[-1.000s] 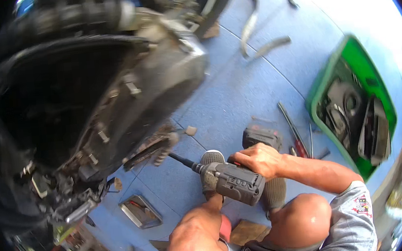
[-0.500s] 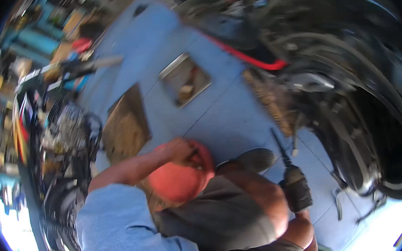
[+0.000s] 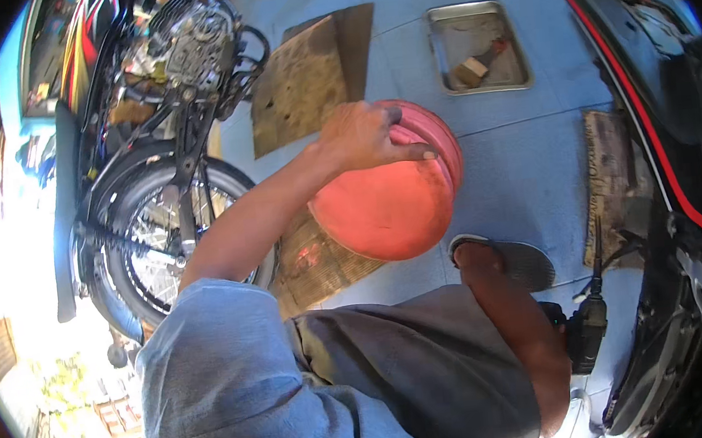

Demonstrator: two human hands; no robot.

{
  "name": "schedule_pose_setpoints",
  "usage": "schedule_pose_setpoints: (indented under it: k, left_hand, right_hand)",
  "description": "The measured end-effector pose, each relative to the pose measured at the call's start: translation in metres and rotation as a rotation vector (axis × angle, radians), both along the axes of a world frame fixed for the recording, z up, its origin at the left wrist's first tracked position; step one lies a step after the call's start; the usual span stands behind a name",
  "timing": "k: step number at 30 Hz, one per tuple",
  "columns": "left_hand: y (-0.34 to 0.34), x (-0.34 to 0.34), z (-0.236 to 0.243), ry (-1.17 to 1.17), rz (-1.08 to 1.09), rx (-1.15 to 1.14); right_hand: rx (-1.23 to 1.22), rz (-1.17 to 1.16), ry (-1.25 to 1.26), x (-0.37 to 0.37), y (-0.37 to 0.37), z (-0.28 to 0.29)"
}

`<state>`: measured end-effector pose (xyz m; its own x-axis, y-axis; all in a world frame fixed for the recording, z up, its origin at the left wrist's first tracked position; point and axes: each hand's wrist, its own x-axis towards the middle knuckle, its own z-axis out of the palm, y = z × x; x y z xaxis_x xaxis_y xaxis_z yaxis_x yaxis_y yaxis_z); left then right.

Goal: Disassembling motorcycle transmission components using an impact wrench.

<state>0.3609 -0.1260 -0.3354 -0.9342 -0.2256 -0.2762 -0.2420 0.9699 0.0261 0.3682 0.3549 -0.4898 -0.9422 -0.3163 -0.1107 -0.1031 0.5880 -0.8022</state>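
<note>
Mid-frame, the left hand (image 3: 368, 137) clasps a red stool (image 3: 384, 216) by its rim, some fingers hidden; lower right, a leg (image 3: 518, 329) partly covers the drill (image 3: 588, 333); the unseen right hand's grip cannot be told.

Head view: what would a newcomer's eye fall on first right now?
The round red object at the centre, with the left hand's grip on its edge. Next, the spoked wheel bright against the glare at left. Then the metal tray on the blue floor at upper right, holding a brush.
</note>
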Motion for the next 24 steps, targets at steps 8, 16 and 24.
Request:
schedule_pose_setpoints:
  k: [8, 16, 24]
  left_hand:
    - [0.020, 0.121, -0.097, 0.150, 1.000, 0.181]
    - [0.020, 0.244, -0.123, -0.112, 0.409, 0.276]
    - [0.047, 0.276, -0.134, -0.442, 0.319, 0.561]
  right_hand:
    - [0.033, 0.083, -0.001, -0.021, -0.017, -0.005]
    - [0.054, 0.118, 0.009, -0.033, -0.024, -0.001]
    - [0.061, 0.085, 0.049, -0.046, -0.034, 0.010]
